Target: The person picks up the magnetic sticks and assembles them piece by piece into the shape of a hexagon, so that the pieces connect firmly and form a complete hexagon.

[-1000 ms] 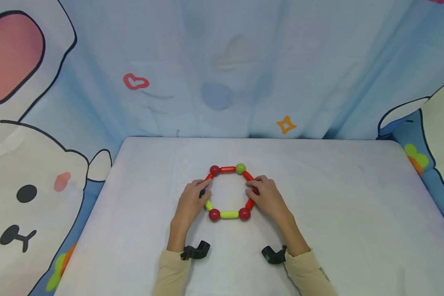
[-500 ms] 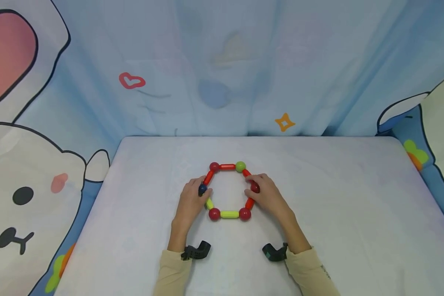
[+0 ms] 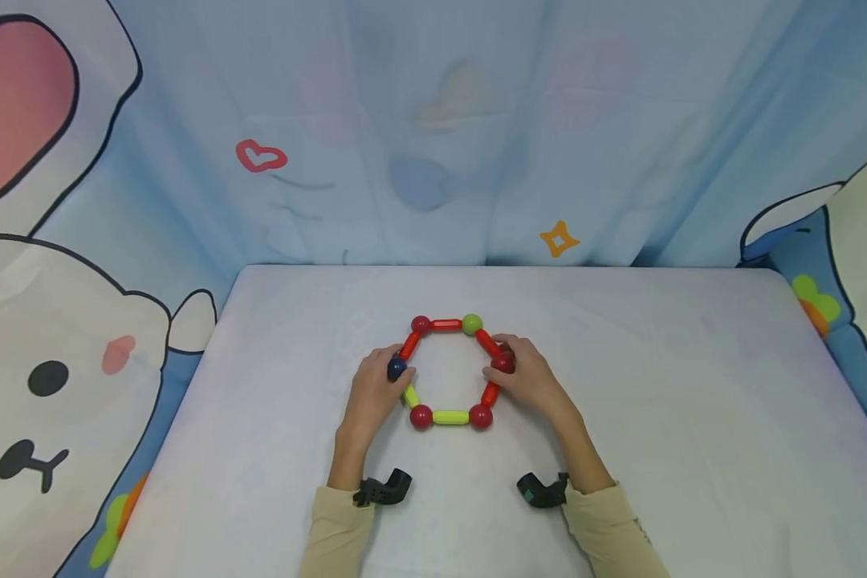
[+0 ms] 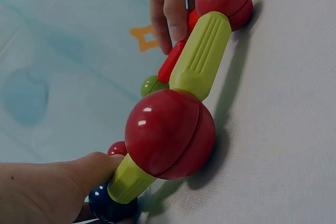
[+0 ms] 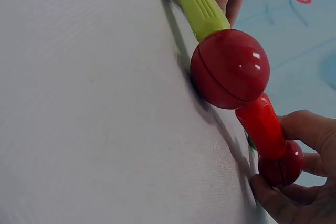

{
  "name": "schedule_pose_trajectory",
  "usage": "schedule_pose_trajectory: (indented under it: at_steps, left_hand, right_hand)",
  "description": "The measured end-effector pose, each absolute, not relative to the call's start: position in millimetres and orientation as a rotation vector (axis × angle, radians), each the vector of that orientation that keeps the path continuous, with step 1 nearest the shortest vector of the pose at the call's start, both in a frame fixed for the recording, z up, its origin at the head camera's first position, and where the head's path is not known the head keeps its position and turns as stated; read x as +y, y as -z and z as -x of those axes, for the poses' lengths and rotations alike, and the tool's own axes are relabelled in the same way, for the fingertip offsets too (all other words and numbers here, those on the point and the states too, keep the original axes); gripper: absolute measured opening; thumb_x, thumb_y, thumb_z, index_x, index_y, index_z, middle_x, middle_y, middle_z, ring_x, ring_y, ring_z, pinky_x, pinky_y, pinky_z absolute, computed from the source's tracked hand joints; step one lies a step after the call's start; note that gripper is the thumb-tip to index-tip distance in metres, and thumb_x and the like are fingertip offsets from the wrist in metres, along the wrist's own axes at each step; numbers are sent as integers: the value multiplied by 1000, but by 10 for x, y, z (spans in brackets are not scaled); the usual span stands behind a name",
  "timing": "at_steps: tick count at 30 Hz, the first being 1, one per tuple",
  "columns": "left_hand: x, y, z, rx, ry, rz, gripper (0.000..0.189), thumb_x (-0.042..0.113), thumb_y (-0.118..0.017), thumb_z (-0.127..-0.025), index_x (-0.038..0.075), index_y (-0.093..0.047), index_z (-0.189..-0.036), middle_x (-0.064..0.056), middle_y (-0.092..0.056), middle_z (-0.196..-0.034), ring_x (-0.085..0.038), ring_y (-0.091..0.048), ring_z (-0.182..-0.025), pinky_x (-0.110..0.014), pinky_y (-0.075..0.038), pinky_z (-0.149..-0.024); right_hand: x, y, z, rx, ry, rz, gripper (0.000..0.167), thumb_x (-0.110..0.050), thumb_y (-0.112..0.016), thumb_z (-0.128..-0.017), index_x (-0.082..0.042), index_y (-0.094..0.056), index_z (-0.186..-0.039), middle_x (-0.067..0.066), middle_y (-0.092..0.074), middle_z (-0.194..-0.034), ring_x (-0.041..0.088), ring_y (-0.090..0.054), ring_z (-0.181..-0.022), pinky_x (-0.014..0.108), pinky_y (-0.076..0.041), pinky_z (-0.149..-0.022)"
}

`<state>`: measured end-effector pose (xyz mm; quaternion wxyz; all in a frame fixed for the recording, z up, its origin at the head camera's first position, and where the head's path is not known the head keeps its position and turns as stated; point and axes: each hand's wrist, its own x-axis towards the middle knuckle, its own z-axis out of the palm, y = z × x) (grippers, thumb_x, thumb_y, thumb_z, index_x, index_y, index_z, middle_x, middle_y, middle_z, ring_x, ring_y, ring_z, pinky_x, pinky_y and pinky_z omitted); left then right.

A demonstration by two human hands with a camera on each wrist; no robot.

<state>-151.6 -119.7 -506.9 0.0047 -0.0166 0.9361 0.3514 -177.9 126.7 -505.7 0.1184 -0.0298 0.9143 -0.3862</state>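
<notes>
A six-sided ring of balls and rods lies on the white table. My left hand (image 3: 370, 392) grips its left corner, a dark blue ball (image 3: 396, 368), with the thumb on the inner side. At the opposite corner my right hand (image 3: 531, 376) holds a red ball (image 3: 503, 360); in the right wrist view the fingers (image 5: 275, 201) curl around that ball (image 5: 283, 169). A green ball (image 3: 472, 324) and a red ball (image 3: 421, 325) form the far corners, joined by a red rod (image 3: 445, 325). Two red balls flank a yellow-green rod (image 3: 451, 417) at the near side.
The white-covered table (image 3: 694, 417) extends widely around the ring. A light blue printed curtain (image 3: 433, 160) hangs behind its far edge. Black wrist cameras (image 3: 384, 488) sit at both wrists, near the tabletop.
My left fingers have drawn back from the red rod, uncovering the blue ball. My right fingers have shifted outward around the right red ball, and that corner has moved slightly right.
</notes>
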Motion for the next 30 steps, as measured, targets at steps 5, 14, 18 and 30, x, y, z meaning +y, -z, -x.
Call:
schedule_pose_trajectory:
  at_steps: [5,14,18,30]
  left_hand:
    - [-1217,5068,1521,2925,-1116,29,48,29,-66,-92,11,-55,-136,-11,-63,-120,-24,-56,-104,-41,-52,-90]
    - [-1193,5078,1518,2918,-1096,40,49,29,-65,-93,9,-54,-137,-11,-63,-120,-23,-55,-102,-40,-53,-88]
    - [-1173,5072,1514,2928,-1083,26,49,28,-65,-93,9,-54,-137,-11,-64,-118,-23,-54,-99,-39,-53,-85]
    - [-1155,5067,1510,2920,-1086,-23,48,28,-67,-91,11,-56,-135,-9,-65,-115,-20,-54,-94,-34,-53,-80]
  right_hand:
    - [1246,5066,1779,2712,1083,98,62,-23,-69,-87,-2,-44,-140,21,-50,-132,34,-49,-119,50,-52,-96]
    - [1216,5085,1767,2791,1040,68,57,-24,-69,-86,-3,-50,-135,19,-56,-120,32,-52,-108,44,-56,-85]
    - [1189,5100,1761,2819,1052,20,53,-23,-70,-87,-2,-52,-132,18,-59,-112,29,-53,-100,39,-56,-79]
    - [1161,5124,1764,2828,1128,-117,41,-16,-64,-89,-1,-56,-126,13,-61,-90,22,-53,-77,21,-44,-60]
